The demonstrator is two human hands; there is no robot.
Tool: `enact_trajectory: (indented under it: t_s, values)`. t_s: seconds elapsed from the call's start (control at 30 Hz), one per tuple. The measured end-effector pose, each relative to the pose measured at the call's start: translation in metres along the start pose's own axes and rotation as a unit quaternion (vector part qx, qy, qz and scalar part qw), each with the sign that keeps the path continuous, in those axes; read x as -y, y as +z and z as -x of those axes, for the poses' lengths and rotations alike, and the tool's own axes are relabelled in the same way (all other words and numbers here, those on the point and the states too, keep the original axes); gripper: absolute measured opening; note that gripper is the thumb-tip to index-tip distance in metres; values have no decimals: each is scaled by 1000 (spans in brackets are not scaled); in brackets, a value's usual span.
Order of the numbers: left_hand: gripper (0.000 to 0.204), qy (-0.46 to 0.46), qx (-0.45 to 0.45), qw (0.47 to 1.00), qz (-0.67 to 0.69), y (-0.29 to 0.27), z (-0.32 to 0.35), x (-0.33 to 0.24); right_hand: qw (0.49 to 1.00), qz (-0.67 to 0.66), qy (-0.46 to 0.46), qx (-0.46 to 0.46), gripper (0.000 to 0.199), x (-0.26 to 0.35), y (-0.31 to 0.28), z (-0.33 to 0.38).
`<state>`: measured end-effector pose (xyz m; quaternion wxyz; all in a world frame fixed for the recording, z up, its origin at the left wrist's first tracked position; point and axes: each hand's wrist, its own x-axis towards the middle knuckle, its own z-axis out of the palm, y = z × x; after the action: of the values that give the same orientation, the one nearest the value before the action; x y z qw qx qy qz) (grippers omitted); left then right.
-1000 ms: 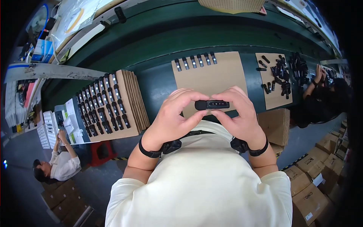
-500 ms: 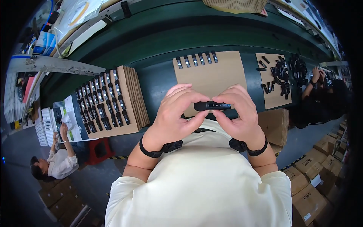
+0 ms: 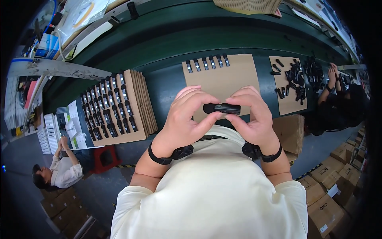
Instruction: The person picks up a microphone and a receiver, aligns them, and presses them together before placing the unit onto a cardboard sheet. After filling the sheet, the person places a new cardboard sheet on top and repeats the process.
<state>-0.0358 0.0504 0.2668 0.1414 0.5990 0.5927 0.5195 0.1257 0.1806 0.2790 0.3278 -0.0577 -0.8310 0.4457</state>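
Level in front of my chest is a small black clip-on microphone point(image 3: 232, 109) with a dark foam tip at its left end. My left hand point(image 3: 187, 117) pinches it near the foam end between thumb and forefinger. My right hand point(image 3: 256, 117) has its thumb and forefinger at the right half, gripping it from both edges. A narrow side with a small oval opening faces up. Beyond my hands lies a brown cardboard sheet point(image 3: 238, 75), with a short row of similar microphones point(image 3: 212, 63) along its far edge.
To the left, a stack of cardboard sheets point(image 3: 139, 103) carries rows of microphones point(image 3: 105, 99). On the right, loose microphones point(image 3: 293, 75) lie on another sheet point(image 3: 284, 105), beside a black heap point(image 3: 314, 73). Co-workers sit at left point(image 3: 65, 171) and right point(image 3: 338, 107). Cartons point(image 3: 324, 211) stand lower right.
The microphone has rolled about its long axis between my fingers, from its face to a narrow side. The left co-worker's hands have drawn back from the bench.
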Motion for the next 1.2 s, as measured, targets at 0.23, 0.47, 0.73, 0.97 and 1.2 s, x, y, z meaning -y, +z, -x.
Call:
enact_trajectory:
  t_s: [0.23, 0.47, 0.73, 0.97, 1.2]
  values:
    - [26, -6, 20, 999, 42, 13, -2, 5, 1000, -2, -27, 6, 28, -4, 0, 1]
    - [27, -34, 28, 995, 91, 21, 2, 11, 996, 55, -74, 20, 28, -4, -3, -3]
    - [28, -157, -4, 970, 185, 10, 7, 25, 997, -64, 52, -1, 21, -3, 0, -1]
    - [28, -70, -8, 996, 49, 6, -1, 39, 990, 59, 115, 51, 27, -29, 4, 2]
    - [27, -82, -22, 996, -13, 8, 0, 60, 950, 98, 288, 62, 20, -124, 8, 12]
